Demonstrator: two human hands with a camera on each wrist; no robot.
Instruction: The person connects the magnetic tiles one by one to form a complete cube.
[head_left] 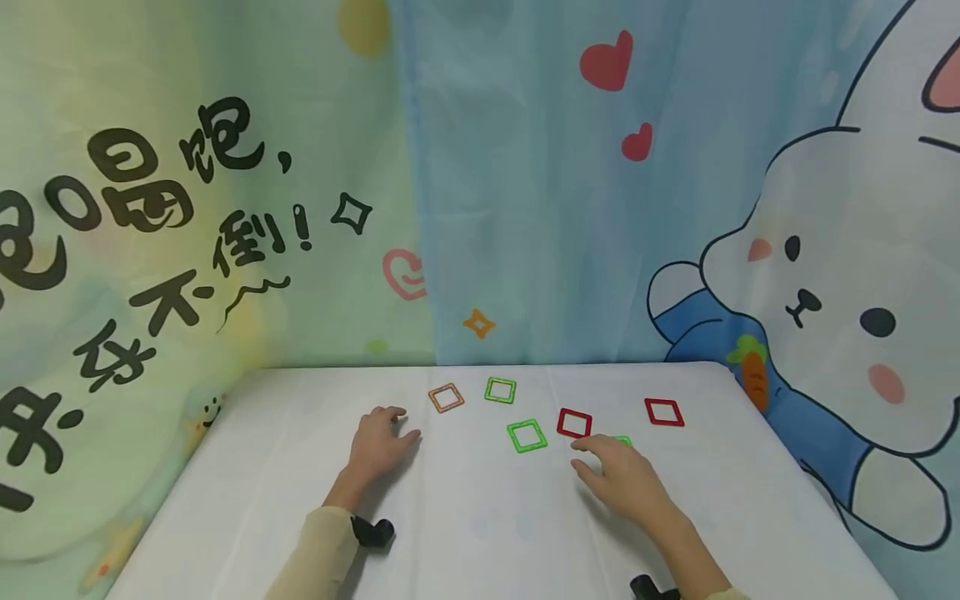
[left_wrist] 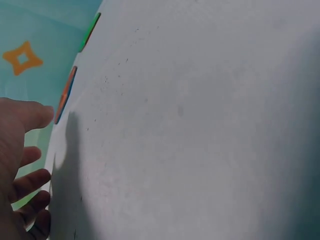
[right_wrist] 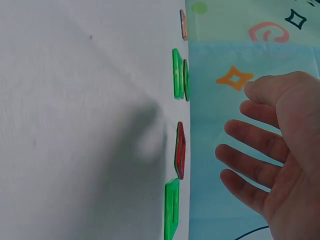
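My left hand (head_left: 377, 446) hovers over the left part of the table, fingers loosely bent and thumb apart, with nothing in it. Ahead of it and to its right lies an orange square frame (head_left: 452, 407). Over the right part, my right hand (head_left: 622, 475) is also free of any object, its fingers spread in the right wrist view. Its fingertips overlap the near edge of a red square frame (head_left: 577, 412) in the head view. Behind that hand a green frame (head_left: 624, 439) is mostly hidden. Another green frame (head_left: 532, 449) lies between the hands.
A third green frame (head_left: 498, 401) lies near the table's back edge, and a second red frame (head_left: 667, 424) lies at the back right. White cloth covers the table (head_left: 465, 533). A printed curtain (head_left: 517, 208) hangs directly behind it.
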